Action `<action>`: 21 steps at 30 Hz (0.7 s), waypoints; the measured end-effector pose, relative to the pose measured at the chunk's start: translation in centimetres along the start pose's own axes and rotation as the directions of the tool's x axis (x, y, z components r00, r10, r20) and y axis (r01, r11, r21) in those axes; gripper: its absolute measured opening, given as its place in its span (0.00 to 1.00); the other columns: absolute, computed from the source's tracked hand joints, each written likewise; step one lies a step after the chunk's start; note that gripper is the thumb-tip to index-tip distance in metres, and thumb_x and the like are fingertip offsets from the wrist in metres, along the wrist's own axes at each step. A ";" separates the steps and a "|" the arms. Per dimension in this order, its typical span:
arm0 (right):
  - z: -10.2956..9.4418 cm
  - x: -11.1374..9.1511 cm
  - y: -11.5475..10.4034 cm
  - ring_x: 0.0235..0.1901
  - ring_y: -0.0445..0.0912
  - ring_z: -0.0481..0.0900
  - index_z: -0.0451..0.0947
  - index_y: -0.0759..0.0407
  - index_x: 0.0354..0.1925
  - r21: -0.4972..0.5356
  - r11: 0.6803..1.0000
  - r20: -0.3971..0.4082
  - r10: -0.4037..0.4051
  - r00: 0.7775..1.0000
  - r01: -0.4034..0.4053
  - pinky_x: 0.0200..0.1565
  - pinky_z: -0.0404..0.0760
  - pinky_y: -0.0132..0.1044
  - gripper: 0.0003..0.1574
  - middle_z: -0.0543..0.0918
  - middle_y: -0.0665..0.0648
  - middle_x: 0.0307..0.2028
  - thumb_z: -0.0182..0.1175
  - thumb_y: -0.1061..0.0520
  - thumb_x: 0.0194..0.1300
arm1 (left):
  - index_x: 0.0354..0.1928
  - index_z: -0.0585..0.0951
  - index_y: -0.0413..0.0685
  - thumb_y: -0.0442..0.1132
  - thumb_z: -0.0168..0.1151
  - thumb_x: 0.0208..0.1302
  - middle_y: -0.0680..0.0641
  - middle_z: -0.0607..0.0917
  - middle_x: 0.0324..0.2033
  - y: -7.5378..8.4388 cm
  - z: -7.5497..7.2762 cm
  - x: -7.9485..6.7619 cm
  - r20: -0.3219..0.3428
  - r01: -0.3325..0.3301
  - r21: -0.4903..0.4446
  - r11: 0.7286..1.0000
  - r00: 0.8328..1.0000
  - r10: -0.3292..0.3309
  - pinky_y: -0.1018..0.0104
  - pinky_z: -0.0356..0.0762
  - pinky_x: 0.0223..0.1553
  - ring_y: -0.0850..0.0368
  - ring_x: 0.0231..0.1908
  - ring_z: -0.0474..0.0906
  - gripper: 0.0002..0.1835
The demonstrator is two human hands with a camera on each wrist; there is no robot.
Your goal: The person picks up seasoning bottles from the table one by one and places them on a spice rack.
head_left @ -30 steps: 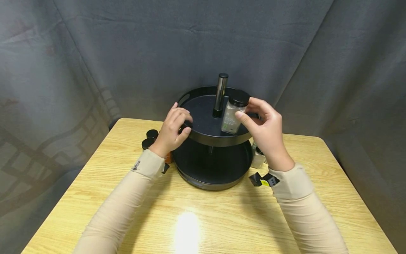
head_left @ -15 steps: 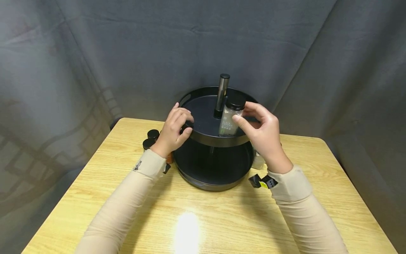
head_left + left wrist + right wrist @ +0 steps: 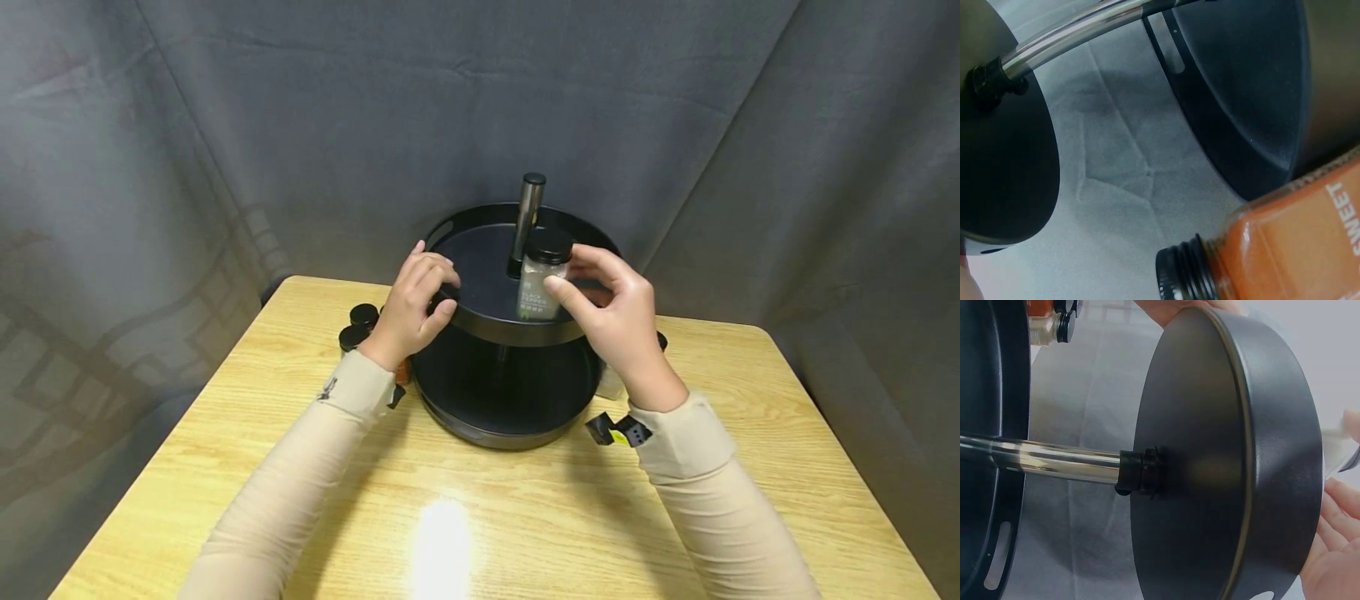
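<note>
My right hand (image 3: 624, 321) pinches a square clear spice jar (image 3: 537, 292) with a black lid, between thumb and fingers. Its label reads "black pepper" and its contents look pale. The jar stands upright at the front right of the upper tray (image 3: 517, 334) of a black two-tier turntable, its base behind the front rim. My left hand (image 3: 411, 310) holds that tray's left rim, fingers curled over it and thumb in front. In the right wrist view, the jar (image 3: 1335, 449) shows only partly past the tray's wall.
Below is the turntable's lower tray (image 3: 504, 440), joined by a metal post (image 3: 1066, 464). Left of it stand several black-lidded jars (image 3: 354, 337), one orange jar (image 3: 1291, 247) lettered "sweet". Another jar (image 3: 610, 383) sits at right, partly behind my right hand. A grey curtain (image 3: 465, 108) hangs behind.
My right hand has moved slightly left and down with the pepper jar, whose label has turned more toward the head camera. My left hand has stayed at the rim.
</note>
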State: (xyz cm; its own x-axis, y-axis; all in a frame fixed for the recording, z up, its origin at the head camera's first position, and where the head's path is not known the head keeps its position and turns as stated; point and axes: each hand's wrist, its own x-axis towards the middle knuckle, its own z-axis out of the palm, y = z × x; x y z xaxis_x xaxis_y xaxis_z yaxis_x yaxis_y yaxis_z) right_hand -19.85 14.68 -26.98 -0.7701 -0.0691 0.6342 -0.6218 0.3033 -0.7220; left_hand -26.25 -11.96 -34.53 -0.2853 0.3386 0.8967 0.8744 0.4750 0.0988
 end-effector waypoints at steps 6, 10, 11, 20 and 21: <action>0.2 -0.1 0.1 0.42 0.34 0.82 0.80 0.72 0.55 -0.026 0.999 0.016 -0.021 1.000 0.021 0.46 0.82 0.25 0.25 0.84 0.64 0.44 0.71 0.69 0.58 | 0.40 0.77 0.37 0.64 0.35 0.79 0.36 0.81 0.41 -0.1 0.0 0.0 0.002 0.002 -0.003 1.000 1.000 -0.002 0.39 0.53 0.73 0.38 0.51 0.75 0.36; 0.3 -0.1 0.3 0.41 0.33 0.82 0.80 0.72 0.54 -0.037 0.998 0.025 -0.052 0.998 0.053 0.46 0.82 0.27 0.25 0.84 0.65 0.44 0.72 0.69 0.57 | 0.40 0.77 0.37 0.64 0.35 0.79 0.36 0.80 0.42 -0.1 -0.1 -0.1 0.000 0.003 -0.003 1.000 1.000 -0.003 0.38 0.53 0.72 0.38 0.51 0.75 0.36; 0.3 -0.1 0.3 0.41 0.33 0.82 0.80 0.72 0.54 -0.044 0.997 0.027 -0.060 0.998 0.062 0.46 0.83 0.27 0.25 0.85 0.65 0.44 0.72 0.69 0.57 | 0.40 0.77 0.37 0.64 0.35 0.79 0.36 0.80 0.42 -0.1 -0.1 -0.1 -0.001 0.004 -0.003 1.000 1.000 -0.004 0.38 0.54 0.72 0.38 0.51 0.75 0.36; 0.3 -0.2 0.3 0.41 0.32 0.82 0.80 0.72 0.54 -0.093 0.990 0.031 -0.105 0.994 0.108 0.44 0.82 0.25 0.26 0.85 0.64 0.44 0.74 0.66 0.57 | 0.39 0.77 0.37 0.64 0.34 0.79 0.36 0.80 0.42 -0.1 -0.1 -0.2 -0.002 -0.003 0.001 1.000 1.000 0.003 0.32 0.56 0.69 0.38 0.50 0.75 0.36; 0.3 -0.3 0.3 0.41 0.33 0.82 0.80 0.72 0.53 -0.096 0.989 0.033 -0.109 0.993 0.112 0.44 0.82 0.24 0.26 0.85 0.64 0.44 0.74 0.66 0.58 | 0.39 0.77 0.37 0.64 0.34 0.79 0.36 0.80 0.41 -0.2 -0.2 -0.2 -0.003 -0.006 0.001 1.000 1.000 0.006 0.30 0.57 0.68 0.38 0.50 0.75 0.36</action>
State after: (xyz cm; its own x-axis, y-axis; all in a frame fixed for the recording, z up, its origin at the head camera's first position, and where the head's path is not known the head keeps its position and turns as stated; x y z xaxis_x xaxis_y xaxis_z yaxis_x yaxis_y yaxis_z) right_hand -19.91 14.49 -27.49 -0.7019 -0.1329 0.6998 -0.6874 0.3838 -0.6165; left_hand -26.27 -12.23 -34.65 -0.2788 0.3386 0.8987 0.8757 0.4737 0.0932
